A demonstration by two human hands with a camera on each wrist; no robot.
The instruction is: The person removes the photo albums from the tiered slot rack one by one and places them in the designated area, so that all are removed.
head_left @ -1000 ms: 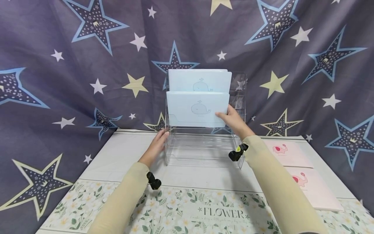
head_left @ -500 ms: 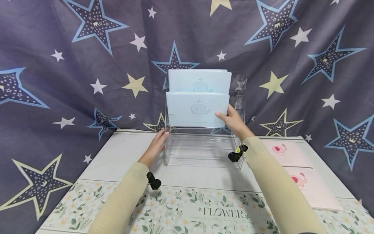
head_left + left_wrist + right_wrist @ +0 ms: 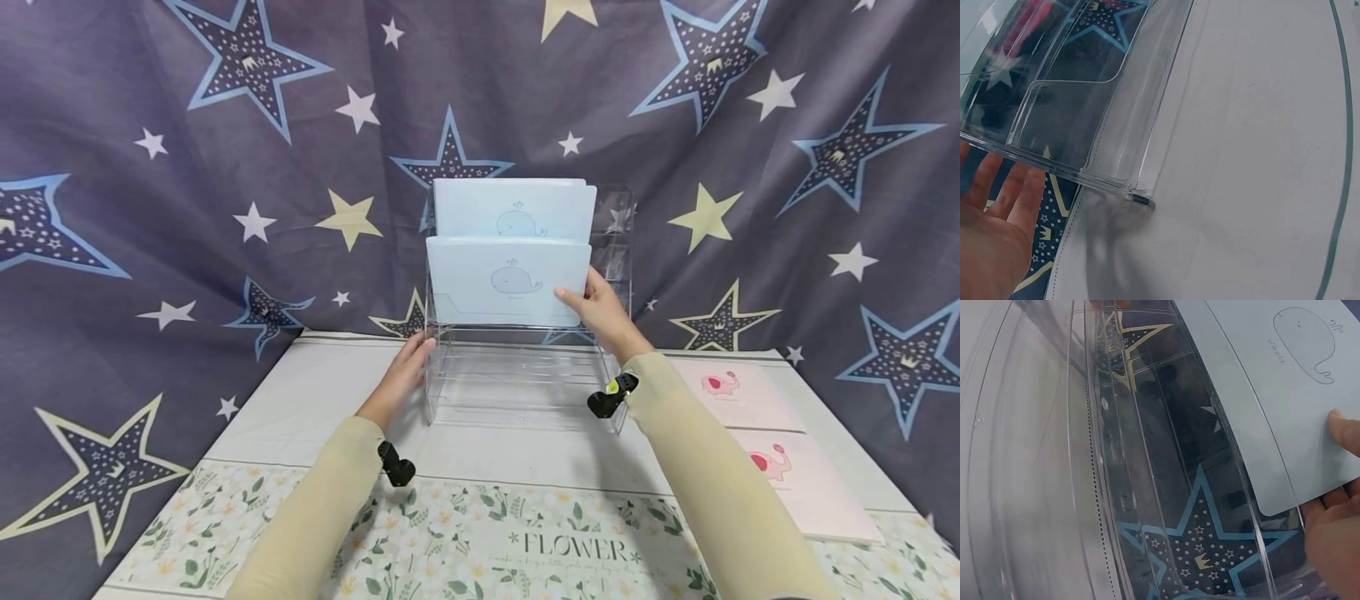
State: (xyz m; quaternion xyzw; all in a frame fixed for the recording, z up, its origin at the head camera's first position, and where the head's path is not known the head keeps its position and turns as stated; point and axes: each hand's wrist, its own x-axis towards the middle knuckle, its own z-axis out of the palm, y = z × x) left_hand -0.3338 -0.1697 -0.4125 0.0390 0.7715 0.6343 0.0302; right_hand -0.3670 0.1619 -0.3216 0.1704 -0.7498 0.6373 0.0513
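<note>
A clear acrylic tiered rack (image 3: pixel 517 392) stands upright on the table. In an upper tier sits a light blue notebook (image 3: pixel 472 283) with a whale drawing, its lower part behind the tier's clear lip. A similar whale notebook (image 3: pixel 465 204) rises behind it. My right hand (image 3: pixel 606 315) pinches the front notebook's right edge, thumb on the cover and fingers behind, also seen close up in the right wrist view. My left hand (image 3: pixel 401 371) touches the rack's left side. Its fingers (image 3: pixel 1027 200) lie fairly straight against the clear side panel in the left wrist view.
Two pink covers with elephant drawings, a far one (image 3: pixel 750 400) and a near one (image 3: pixel 810 492), lie on the table at the right. A floral mat (image 3: pixel 450 542) runs along the front. A star-patterned curtain (image 3: pixel 337 275) hangs close behind the rack.
</note>
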